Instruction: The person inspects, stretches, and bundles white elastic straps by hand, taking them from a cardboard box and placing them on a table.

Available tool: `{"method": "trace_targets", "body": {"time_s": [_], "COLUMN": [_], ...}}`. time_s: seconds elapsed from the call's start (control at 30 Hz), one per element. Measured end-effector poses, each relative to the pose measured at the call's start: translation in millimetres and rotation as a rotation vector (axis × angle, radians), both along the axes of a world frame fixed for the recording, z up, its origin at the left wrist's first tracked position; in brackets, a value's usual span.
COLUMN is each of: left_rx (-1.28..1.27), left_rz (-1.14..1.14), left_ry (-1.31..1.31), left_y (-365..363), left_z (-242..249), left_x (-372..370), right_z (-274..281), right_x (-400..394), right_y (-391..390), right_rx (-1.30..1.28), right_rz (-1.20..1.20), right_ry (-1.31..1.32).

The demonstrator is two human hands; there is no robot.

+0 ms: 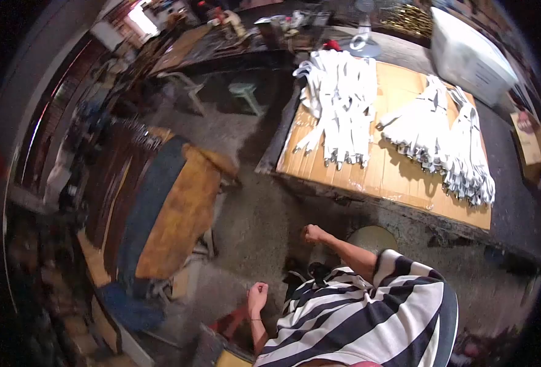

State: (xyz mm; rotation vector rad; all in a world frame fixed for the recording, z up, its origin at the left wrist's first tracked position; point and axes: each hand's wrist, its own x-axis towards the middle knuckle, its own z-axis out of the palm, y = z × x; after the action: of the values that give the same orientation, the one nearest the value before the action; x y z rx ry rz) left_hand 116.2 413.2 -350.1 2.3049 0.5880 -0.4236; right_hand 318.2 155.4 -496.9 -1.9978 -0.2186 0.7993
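My left hand (257, 298) hangs low beside my striped shirt, its fingers curled in, over the floor near a red object. In front of my body, below the edge of the cardboard-topped table, my right hand (312, 233) is curled too. Nothing shows in either hand, though the insides of the fingers are hidden. On the cardboard (399, 177) lie white straps in bundles: one long pile (344, 104) at the left, a fanned bundle (420, 125) in the middle and another (469, 159) at the right. Neither hand touches them.
A white plastic bin (469, 55) stands behind the bundles. To the left is a bench with a worn brown cover (182, 214). A pale green stool (245, 95) stands on the floor farther back. A round seat (373, 238) sits near my right forearm.
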Motion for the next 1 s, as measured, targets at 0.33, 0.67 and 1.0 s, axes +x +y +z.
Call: {"method": "trace_targets", "body": {"time_s": [0.33,0.67,1.0], "left_rx": [-0.256,-0.525,-0.598], "left_rz": [-0.497,-1.153,-1.19], "left_ry": [-0.519,-0.492,-0.414], "left_y": [-86.1,-169.0,-167.2], "left_z": [30.8,-3.0,-11.7], "left_x": [321.6,486.6,494.0], "right_z": [158.8,133.9,257.5], "right_x": [95.4,301.1,308.9], "right_y": [-82.3,-145.5,-189.7], "right_rx": [0.105,-0.671,-0.094], "right_rz": [-0.745,-1.183,-1.189], "right_ry": [-0.244,-0.532,-0.241]}}
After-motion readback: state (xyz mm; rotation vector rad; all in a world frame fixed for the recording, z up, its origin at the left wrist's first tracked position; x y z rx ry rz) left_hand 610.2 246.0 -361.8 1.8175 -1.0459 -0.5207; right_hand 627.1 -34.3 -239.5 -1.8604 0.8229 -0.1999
